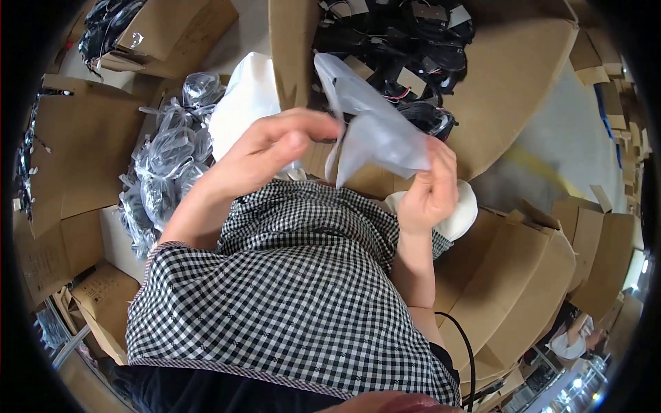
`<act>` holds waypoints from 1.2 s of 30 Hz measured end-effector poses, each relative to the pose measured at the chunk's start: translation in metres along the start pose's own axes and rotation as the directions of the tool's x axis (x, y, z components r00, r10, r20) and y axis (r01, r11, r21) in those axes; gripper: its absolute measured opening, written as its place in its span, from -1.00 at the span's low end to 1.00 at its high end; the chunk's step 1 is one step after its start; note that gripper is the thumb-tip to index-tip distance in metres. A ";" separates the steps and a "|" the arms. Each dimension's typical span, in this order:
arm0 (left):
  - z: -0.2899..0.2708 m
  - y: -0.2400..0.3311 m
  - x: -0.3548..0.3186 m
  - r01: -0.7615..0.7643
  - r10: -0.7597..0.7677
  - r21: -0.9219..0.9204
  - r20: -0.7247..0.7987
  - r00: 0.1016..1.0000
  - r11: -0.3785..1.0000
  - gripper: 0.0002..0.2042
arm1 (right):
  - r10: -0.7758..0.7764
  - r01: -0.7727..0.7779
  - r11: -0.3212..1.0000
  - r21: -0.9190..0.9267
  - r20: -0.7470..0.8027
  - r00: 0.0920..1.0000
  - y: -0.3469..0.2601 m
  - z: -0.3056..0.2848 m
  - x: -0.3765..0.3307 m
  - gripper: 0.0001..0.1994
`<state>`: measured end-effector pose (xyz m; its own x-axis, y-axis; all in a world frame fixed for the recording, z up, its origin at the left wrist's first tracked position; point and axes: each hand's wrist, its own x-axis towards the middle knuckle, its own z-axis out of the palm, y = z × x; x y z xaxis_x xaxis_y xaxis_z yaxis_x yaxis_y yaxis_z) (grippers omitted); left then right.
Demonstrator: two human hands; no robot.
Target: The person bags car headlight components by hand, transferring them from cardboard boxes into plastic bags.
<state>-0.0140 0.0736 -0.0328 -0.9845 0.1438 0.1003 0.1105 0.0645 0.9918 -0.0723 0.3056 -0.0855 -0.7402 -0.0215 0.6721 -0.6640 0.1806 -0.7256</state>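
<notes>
A clear, whitish plastic bag point(389, 141) hangs in front of me, its mouth parted on the left side. My right hand point(432, 189) pinches it by its right end between thumb and fingers. At the bag's left edge is my left hand point(265, 148), slightly blurred, fingers stretched out together and thumb apart. Its fingertips meet the bag's edge; whether they reach inside I cannot tell. Beyond the bag, black cable bundles point(430, 58) with pale tags fill a large cardboard box point(513, 76).
To the left lies a heap of clear bags holding dark coiled items point(162, 162), beside a white plastic sheet or bag point(248, 89). An open cardboard box point(499, 275) stands at my right. Another box with black cables point(110, 31) is at the far left. Someone else point(575, 337) is at the lower right.
</notes>
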 end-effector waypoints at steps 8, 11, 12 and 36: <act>0.027 -0.065 0.042 0.503 -0.510 -0.191 0.018 0.860 0.843 -0.76 | 0.030 0.213 0.925 -0.315 0.619 0.785 0.003 -0.008 -0.030 -0.75; 0.036 -0.110 0.031 0.483 -0.530 -0.404 -0.003 0.848 0.776 -0.80 | 0.234 -0.065 0.953 -0.294 0.588 0.774 0.012 -0.001 -0.048 -0.67; 0.041 -0.109 0.028 0.466 -0.565 -0.556 -0.008 0.825 0.688 -0.78 | 0.344 -0.217 0.933 -0.287 0.538 0.769 0.015 0.001 -0.053 -0.63; -0.038 -0.065 0.011 0.336 -0.367 -0.448 0.019 0.930 0.828 -0.75 | 0.516 -0.253 0.838 -0.484 0.549 0.657 0.033 -0.037 -0.034 -0.07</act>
<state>-0.0371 0.0338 -0.0929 -0.9535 0.1292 -0.2721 -0.3004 -0.3406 0.8909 -0.0651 0.3490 -0.1266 -0.8874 -0.4608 -0.0138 -0.3175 0.6327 -0.7064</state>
